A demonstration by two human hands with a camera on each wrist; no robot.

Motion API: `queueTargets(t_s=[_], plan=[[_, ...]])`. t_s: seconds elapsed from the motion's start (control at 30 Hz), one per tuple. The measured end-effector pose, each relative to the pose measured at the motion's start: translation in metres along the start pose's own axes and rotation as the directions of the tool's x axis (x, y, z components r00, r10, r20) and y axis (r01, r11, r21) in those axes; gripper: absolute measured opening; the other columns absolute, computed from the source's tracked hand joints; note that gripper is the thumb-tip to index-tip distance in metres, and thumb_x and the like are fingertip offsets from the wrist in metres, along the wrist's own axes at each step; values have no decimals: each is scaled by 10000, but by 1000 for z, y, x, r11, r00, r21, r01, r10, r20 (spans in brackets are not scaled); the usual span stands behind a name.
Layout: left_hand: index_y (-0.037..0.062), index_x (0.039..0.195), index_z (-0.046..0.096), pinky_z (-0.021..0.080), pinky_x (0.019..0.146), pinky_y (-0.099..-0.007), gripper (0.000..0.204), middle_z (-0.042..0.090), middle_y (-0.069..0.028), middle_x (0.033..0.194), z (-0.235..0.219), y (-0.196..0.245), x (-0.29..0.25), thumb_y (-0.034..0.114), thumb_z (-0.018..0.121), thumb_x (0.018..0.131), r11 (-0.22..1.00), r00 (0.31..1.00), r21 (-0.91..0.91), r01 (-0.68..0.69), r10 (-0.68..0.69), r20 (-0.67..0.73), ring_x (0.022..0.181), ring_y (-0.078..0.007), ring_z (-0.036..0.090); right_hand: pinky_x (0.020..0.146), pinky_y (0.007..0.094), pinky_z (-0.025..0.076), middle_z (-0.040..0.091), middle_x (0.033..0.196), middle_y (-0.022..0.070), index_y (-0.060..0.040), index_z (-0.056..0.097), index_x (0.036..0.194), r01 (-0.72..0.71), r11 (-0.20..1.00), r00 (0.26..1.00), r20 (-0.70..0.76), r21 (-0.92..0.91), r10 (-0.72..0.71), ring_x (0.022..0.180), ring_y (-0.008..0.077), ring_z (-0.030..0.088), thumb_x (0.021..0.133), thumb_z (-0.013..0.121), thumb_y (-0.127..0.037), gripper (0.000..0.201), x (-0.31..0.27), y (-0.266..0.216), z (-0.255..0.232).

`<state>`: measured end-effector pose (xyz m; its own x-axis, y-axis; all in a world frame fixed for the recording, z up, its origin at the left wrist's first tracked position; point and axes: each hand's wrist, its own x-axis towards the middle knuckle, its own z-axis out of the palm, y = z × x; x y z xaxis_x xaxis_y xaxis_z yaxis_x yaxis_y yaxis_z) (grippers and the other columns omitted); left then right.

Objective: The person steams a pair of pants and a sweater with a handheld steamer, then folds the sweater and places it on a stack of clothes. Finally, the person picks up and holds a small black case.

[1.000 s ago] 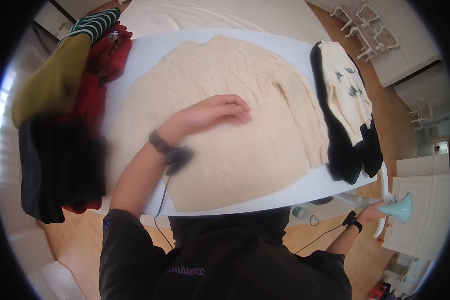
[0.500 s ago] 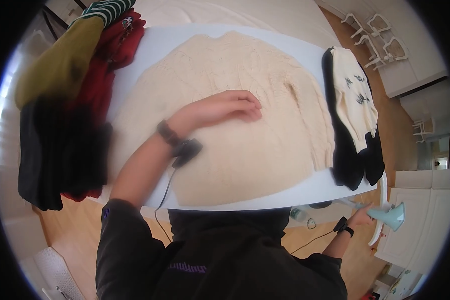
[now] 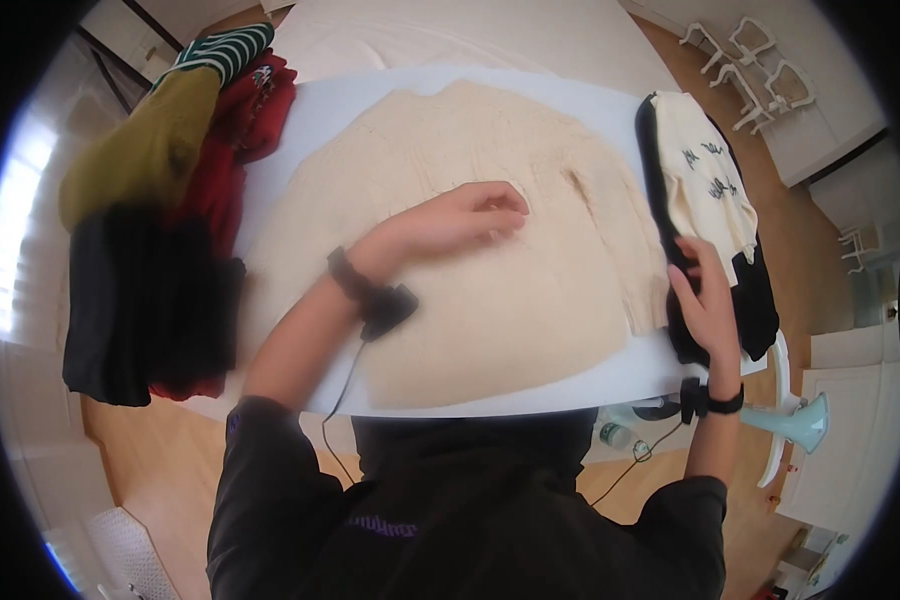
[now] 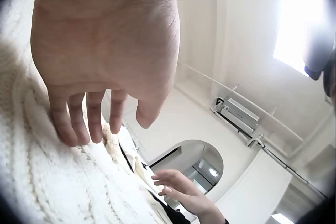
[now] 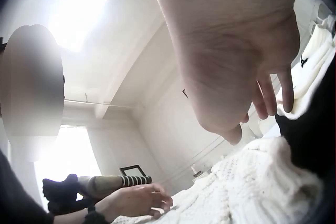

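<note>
1. Left hand: lies relaxed, loosely bent, touching cream cable-knit sweater with fingertips.
2. Right hand: positioned over black garment, just beside sweater sleeve; relaxed, loosely curved; contact unclear.
3. Sweater: spread flat across desk.
4. Right end: white lettered top on black garment.
5. Left end: stacked olive garment, red garment, black clothing.

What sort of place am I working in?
Probably a garment-care or laundry workspace, perhaps in a home or studio: a cream knit sweater lies spread on a table, clothes are piled to its left, and a pale blue steamer-like device shows beyond the near right corner.
</note>
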<state>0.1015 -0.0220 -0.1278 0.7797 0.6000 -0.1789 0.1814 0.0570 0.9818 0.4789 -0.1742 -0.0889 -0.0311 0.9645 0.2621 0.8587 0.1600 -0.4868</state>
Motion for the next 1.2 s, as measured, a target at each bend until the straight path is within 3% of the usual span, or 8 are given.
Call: queueTargets(t_s=[0.07, 0.13, 0.3, 0.47, 0.63, 0.73, 0.93, 1.2], plan=[[33, 1406, 600, 486, 1120, -434, 492, 620, -199, 1383, 13, 7, -1, 393, 629, 1072, 982, 999, 187, 24, -18, -33, 1335, -306, 581, 977, 390, 533, 654, 1278, 167, -10, 561, 1432, 55, 998, 998, -40, -34, -56, 1146, 318, 658, 985, 733, -197, 514, 36, 20, 25], [67, 1514, 546, 354, 1226, -499, 680, 478, -265, 1550, 24, -4, 5, 510, 671, 1013, 567, 951, 804, -181, 308, -3, 1490, -404, 404, 927, 366, 547, 687, 1191, 178, 27, 571, 1406, -207, 973, 961, 165, -105, 222, 1036, 276, 670, 963, 762, -208, 536, 58, 7, 26], [174, 1727, 240, 5, 1267, -711, 1257, 31, -321, 1768, 51, -44, 4, 771, 794, 769, 382, 976, 903, -198, 157, 148, 1647, -497, -47, 880, 339, 556, 727, 1108, 127, 34, 609, 1347, -244, 968, 857, 456, -52, 240, 907, 180, 670, 973, 764, -230, 484, 97, 91, 15], [172, 1716, 277, 24, 1271, -700, 1235, 55, -311, 1770, 56, -36, -10, 745, 814, 764, 402, 972, 886, -233, 126, 199, 1647, -498, -17, 856, 306, 571, 746, 1160, 101, -9, 656, 1301, -504, 656, 837, 132, 562, 530, 965, 142, 713, 1036, 731, -247, 363, 104, 90, -39], [137, 1695, 323, 63, 1279, -688, 1166, 131, -293, 1768, 49, 5, 0, 685, 820, 793, 414, 964, 884, -218, -50, 261, 1654, -464, 44, 848, 281, 562, 761, 1121, 75, 13, 663, 1313, -439, 838, 836, 488, 323, 250, 951, 132, 714, 994, 767, -169, 382, 111, 130, -113], [92, 1683, 331, 92, 1280, -689, 1094, 207, -263, 1761, 40, 12, 35, 680, 753, 862, 546, 981, 819, -176, 165, 100, 1660, -410, 92, 836, 273, 552, 770, 1032, 44, 27, 680, 1293, -399, 909, 753, 610, 124, 247, 897, 118, 708, 971, 783, -167, 390, 113, 153, -127], [152, 1721, 265, 63, 1291, -691, 1048, 186, -210, 1780, 63, -26, 86, 818, 505, 949, 276, 982, 959, -62, 191, 8, 1663, -419, 59, 899, 279, 527, 753, 1104, 44, 11, 693, 1233, -501, 760, 843, 431, 413, 321, 999, 108, 682, 1048, 707, -213, 290, 112, 139, -125], [160, 1664, 413, 232, 1291, -605, 795, 298, -250, 1728, 29, 18, -10, 626, 564, 1038, 410, 969, 912, -34, 235, -70, 1624, -443, 216, 795, 284, 537, 736, 989, 47, 7, 696, 1110, -279, 948, 957, 122, 154, 262, 902, 103, 668, 994, 769, -141, 202, 114, 202, -135]])
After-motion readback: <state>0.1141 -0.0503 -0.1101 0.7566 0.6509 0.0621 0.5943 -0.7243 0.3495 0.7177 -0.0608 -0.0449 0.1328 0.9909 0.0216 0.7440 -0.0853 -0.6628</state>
